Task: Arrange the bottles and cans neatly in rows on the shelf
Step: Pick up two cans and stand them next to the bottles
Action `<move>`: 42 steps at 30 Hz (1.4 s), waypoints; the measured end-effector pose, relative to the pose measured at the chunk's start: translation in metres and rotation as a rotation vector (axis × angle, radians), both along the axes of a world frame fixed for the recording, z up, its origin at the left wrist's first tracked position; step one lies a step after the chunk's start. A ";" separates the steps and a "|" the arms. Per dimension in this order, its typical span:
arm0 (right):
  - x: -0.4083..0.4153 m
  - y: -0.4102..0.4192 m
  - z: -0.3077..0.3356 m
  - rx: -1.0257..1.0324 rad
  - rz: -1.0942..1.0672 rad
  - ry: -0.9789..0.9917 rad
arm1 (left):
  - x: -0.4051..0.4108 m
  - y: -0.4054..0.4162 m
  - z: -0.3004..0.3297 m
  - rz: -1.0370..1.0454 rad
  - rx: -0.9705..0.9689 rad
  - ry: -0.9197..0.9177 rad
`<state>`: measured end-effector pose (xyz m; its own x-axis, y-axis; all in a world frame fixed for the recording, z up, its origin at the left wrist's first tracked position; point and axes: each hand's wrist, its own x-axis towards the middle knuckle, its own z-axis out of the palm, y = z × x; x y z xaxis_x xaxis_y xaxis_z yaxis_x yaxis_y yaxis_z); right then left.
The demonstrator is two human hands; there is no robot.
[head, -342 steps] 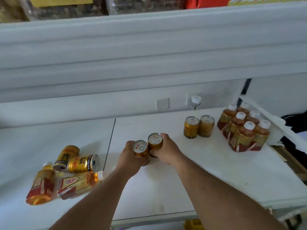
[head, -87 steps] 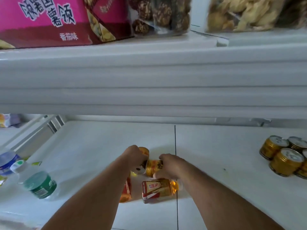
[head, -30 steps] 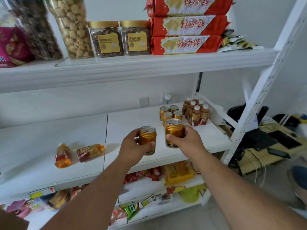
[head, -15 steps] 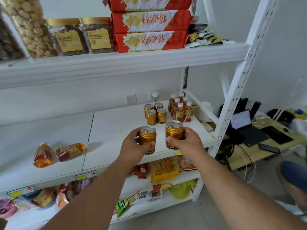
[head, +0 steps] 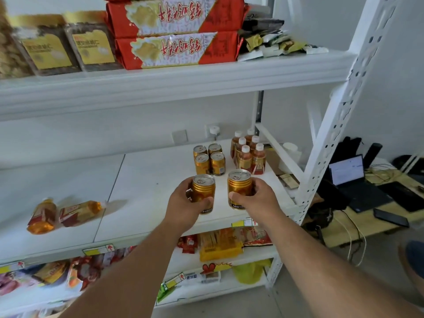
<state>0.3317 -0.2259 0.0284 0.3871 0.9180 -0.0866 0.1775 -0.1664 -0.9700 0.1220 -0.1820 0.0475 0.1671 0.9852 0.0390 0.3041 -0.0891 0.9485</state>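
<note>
One gold can (head: 203, 193) is grasped around its side by the left hand (head: 183, 208), another can (head: 239, 188) by the right hand (head: 257, 201); both are judged rigid, smooth, and best held mid-body.

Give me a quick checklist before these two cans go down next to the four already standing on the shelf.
1. Left hand grips the left can, upright: ok.
2. Right hand grips the right can, upright: ok.
3. Bare shelf in front of the standing cans for another row: ok.
4. Standing cans in a tidy two-by-two block: ok.
5. Upright bottles beside that block, apart from it: ok.
6. All bottles arranged: not ok, two lying bottles remain at the shelf's left.
</note>
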 end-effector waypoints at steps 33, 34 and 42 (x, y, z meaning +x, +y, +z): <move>0.017 0.175 -0.079 -0.011 0.062 -0.097 | 0.034 0.158 -0.107 0.024 -0.061 -0.081; 0.016 0.177 -0.082 -0.010 0.064 -0.094 | 0.035 0.159 -0.109 0.027 -0.059 -0.076; 0.014 0.189 -0.100 -0.009 0.054 -0.097 | 0.037 0.171 -0.121 0.039 -0.053 -0.056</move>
